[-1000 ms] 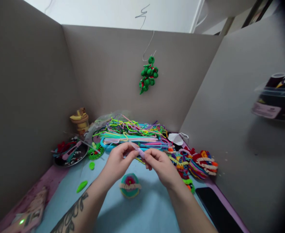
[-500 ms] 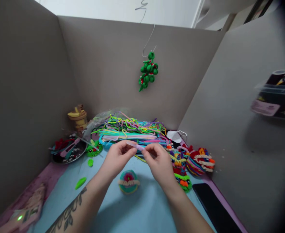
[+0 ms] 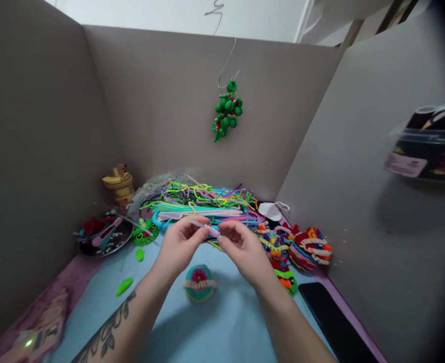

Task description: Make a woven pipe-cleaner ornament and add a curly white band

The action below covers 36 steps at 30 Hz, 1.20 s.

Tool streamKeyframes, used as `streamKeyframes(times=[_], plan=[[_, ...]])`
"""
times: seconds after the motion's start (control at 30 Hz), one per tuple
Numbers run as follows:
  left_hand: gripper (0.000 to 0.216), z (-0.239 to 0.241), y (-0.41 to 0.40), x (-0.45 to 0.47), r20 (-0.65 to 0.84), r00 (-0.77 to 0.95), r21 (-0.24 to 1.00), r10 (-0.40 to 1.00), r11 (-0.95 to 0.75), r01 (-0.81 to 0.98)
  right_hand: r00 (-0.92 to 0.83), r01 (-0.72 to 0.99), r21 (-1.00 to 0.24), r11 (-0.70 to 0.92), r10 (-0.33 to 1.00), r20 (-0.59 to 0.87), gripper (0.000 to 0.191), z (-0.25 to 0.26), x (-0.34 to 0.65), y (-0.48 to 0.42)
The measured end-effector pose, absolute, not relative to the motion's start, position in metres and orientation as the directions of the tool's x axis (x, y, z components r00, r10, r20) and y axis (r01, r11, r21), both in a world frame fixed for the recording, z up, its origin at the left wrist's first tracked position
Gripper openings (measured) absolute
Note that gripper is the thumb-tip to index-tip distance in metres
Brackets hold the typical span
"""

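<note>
My left hand pinches a thin pale stick with a lilac pipe cleaner coiled around its right end. My right hand has thumb and index finger closed at the coil's right tip. Both hands are raised above the blue table cover. Below them sits a round teal piece with a magenta middle and a beige wavy strip across it.
Behind my hands lies a pile of coloured pipe cleaners. Colourful fuzzy pieces and a black phone are at right. A metal bowl and green pieces are at left. Grey panels enclose the table.
The coil between my hands has tilted, its right end now lower. My right thumb and index finger have parted slightly. The whole view has shifted a little.
</note>
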<state>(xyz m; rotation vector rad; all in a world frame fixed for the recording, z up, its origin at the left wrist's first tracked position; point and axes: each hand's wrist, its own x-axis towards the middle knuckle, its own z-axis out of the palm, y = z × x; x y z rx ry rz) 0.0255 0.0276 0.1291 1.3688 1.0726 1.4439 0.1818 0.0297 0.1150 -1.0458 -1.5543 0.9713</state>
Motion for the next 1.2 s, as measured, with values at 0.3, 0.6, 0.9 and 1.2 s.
streamKeyframes(times=[0.3, 0.6, 0.9, 1.2], plan=[[0.033, 0.128, 0.026, 0.029, 0.271, -0.032, 0.944, 0.962, -0.272, -0.188, -0.231, 0.258, -0.898, 0.357, 0.925, 0.302, 0.024, 0.115, 0.186, 0.03], [0.038, 0.124, 0.026, 0.025, 0.318, 0.031, 0.943, 0.948, -0.32, 0.095, -0.19, 0.167, -0.952, 0.256, 0.956, 0.223, 0.034, 0.117, 0.192, 0.031], [0.014, 0.139, 0.023, 0.022, 0.207, 0.01, 0.972, 0.978, -0.206, 0.108, -0.048, 0.28, -0.899, 0.338, 0.94, 0.339, 0.024, 0.113, 0.189, 0.032], [0.019, 0.14, 0.022, 0.024, 0.212, 0.016, 0.975, 0.977, -0.213, 0.068, 0.019, 0.426, -0.78, 0.459, 0.857, 0.515, 0.008, 0.113, 0.182, 0.027]])
